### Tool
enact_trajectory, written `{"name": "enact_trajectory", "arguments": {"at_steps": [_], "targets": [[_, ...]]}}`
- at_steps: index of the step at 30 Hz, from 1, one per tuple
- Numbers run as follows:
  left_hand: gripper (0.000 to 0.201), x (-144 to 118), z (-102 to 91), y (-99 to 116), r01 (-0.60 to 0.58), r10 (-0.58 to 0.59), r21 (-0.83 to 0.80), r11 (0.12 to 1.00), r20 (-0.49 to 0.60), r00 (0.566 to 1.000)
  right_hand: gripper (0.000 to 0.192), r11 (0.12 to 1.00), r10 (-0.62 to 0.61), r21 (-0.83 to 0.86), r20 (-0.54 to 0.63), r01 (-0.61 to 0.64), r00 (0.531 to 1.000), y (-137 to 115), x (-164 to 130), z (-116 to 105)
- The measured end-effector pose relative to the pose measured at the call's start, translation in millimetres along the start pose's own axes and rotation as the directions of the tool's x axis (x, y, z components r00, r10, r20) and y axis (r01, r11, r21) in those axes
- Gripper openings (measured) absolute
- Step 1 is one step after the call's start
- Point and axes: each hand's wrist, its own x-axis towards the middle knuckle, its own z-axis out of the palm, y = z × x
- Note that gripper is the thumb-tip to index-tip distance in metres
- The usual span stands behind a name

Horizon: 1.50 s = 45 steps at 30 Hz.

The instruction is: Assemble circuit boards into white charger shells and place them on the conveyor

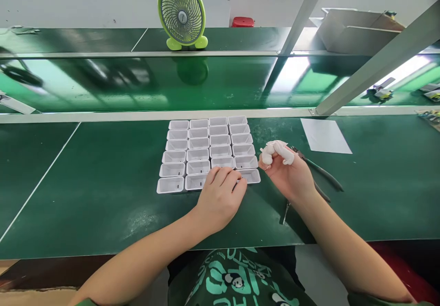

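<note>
A block of small white rectangular plastic cases (209, 152), open side up, lies on the dark green work surface (103, 187), packed edge to edge in four columns. The three left columns show six rows each; the nearest case of the third column is mostly hidden under the left hand, which makes about twenty-four cases in all.

The left hand (222, 196) rests palm down on the near edge of the block, its fingers curled over the front row and touching the cases there.

The right hand (287, 173) is held just right of the block, palm turned up, with white fingertip covers (277, 151) on its fingers. The fingers are bent inward; whether they pinch anything cannot be told.

Beside and partly under the right hand lies one pair of dark-handled pliers (321, 171). A single white sheet of paper (325, 135) lies further back on the right.

Beyond the surface runs a glossy green belt (137, 84). On the shelf behind it stand one lime-green round fan (181, 13), one small red object (243, 22) and one grey open box (355, 31).
</note>
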Motion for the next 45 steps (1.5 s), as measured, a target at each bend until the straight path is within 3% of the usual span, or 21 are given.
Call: {"name": "enact_trajectory", "arguments": {"at_steps": [7, 13, 17, 20, 28, 32, 37, 45], "targets": [[0.007, 0, 1.1, 2, 0.018, -0.018, 0.006, 1.0, -0.014, 1.0, 0.02, 1.0, 0.009, 0.009, -0.032, -0.009, 0.999, 0, 1, 1], [0.013, -1, 1.4, 0, -0.032, 0.032, 0.001, 0.999, 0.012, 0.999, 0.011, 0.998, 0.037, 0.066, -0.213, -0.023, 0.976, 3, 4, -2], [0.009, 0, -0.8, 1, -0.011, 0.012, -0.035, 0.999, 0.027, 1.0, 0.01, 0.982, 0.178, 0.089, -0.166, -0.165, 0.97, 6, 6, -6], [0.008, 1, -2.0, 2, -0.004, 0.006, -0.044, 0.999, 0.032, 0.999, 0.006, 0.974, 0.219, 0.086, -0.131, -0.209, 0.967, 9, 6, -7], [0.009, 0, 0.2, 1, -0.014, 0.015, -0.024, 1.0, 0.044, 0.999, 0.007, 0.975, 0.216, 0.084, -0.117, -0.207, 0.969, 10, 6, -8], [0.01, 1, -1.0, 1, 0.015, -0.015, -0.007, 1.0, -0.002, 1.0, 0.009, 0.978, 0.199, 0.086, -0.121, -0.189, 0.973, 11, 7, -8], [0.02, 3, -1.3, -2, 0.042, -0.039, 0.035, 0.998, -0.079, 0.996, 0.02, 0.99, 0.13, 0.087, -0.223, -0.113, 0.966, 11, 7, -8], [0.042, 6, -4.2, -8, 0.048, -0.045, 0.135, 0.99, -0.023, 0.999, 0.018, 0.994, 0.111, 0.027, -0.233, -0.108, 0.966, 14, 7, -8]]}}
